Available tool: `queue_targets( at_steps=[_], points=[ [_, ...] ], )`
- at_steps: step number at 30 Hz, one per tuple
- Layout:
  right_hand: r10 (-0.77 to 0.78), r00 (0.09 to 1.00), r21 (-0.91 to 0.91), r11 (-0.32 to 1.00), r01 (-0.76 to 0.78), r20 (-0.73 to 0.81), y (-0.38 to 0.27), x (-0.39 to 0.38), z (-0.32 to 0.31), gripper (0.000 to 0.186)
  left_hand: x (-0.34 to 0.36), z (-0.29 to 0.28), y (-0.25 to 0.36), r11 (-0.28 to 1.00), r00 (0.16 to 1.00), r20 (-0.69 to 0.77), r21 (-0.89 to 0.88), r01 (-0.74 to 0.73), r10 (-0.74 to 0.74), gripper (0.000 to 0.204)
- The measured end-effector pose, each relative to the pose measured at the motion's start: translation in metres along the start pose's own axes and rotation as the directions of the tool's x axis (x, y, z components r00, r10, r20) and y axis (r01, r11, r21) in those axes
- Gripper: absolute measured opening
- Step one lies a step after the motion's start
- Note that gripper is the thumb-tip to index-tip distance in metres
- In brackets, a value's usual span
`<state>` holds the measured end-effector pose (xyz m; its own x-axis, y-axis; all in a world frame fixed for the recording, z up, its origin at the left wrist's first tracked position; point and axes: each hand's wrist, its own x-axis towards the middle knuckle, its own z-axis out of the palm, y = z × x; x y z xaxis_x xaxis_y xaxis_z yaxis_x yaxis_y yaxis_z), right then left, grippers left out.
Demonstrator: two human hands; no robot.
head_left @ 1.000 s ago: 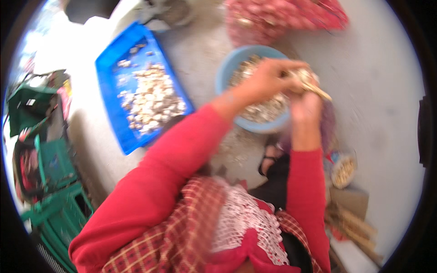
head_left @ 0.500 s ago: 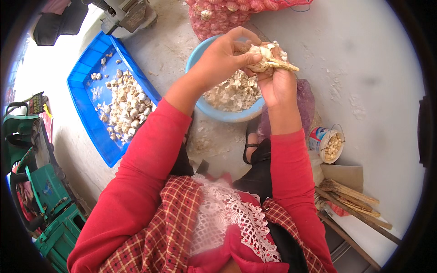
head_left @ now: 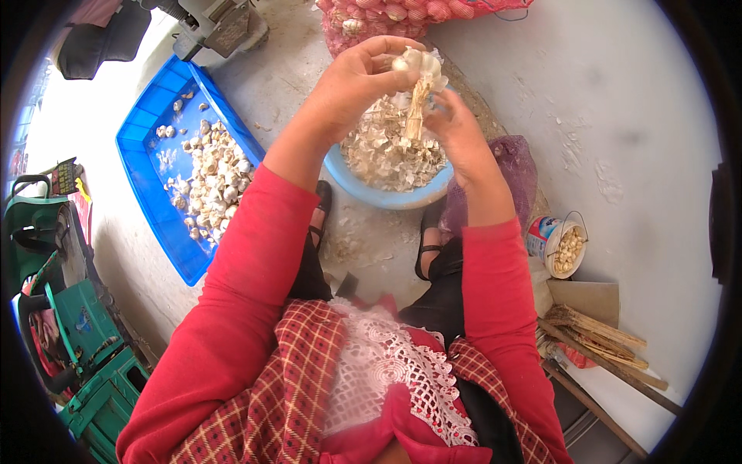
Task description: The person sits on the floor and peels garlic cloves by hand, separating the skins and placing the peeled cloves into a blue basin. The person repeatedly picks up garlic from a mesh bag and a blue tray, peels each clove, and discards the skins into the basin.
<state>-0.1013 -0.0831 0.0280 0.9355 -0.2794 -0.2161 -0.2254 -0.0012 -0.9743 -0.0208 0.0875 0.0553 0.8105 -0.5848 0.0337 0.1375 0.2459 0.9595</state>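
Observation:
My left hand [head_left: 352, 85] grips a garlic bulb [head_left: 421, 68] above the basin, fingers and thumb around its upper left side. The bulb is pale, with loose papery skin, and its dry stalk [head_left: 417, 112] points down. Close by the stalk on the right is my right hand [head_left: 462, 139], its fingers curved and apart, with nothing visible held in them. Below both hands stands a light blue basin [head_left: 386, 199] with many flakes of garlic skin [head_left: 386, 158] inside.
At the left a blue tray [head_left: 158, 197] carries several garlic bulbs [head_left: 216, 170]. A red net sack of bulbs [head_left: 371, 23] lies beyond the basin. To the right are a purple net bag [head_left: 514, 170], a small bucket of cloves [head_left: 568, 251] and wooden sticks [head_left: 595, 340]. Green stools [head_left: 85, 325] stand far left.
The bulb has turned, so its stalk now points down instead of right. My right hand has dropped away from beneath the bulb to beside the stalk. My left hand moved slightly up and left.

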Motion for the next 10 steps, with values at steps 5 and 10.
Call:
queue_targets(
  at_steps=[5, 10],
  points=[
    [-0.077, 0.996, 0.444, 0.895, 0.047, 0.048, -0.012, 0.005, -0.010, 0.040, -0.003, 0.000, 0.001, 0.988, 0.996, -0.014, 0.131, 0.086, -0.085, 0.043],
    [-0.064, 0.974, 0.530, 0.846, -0.064, 0.219, -0.020, -0.006, 0.007, 0.043, -0.004, 0.007, 0.003, 0.987, 0.987, 0.089, 0.098, 0.128, -0.137, 0.044]
  ],
)
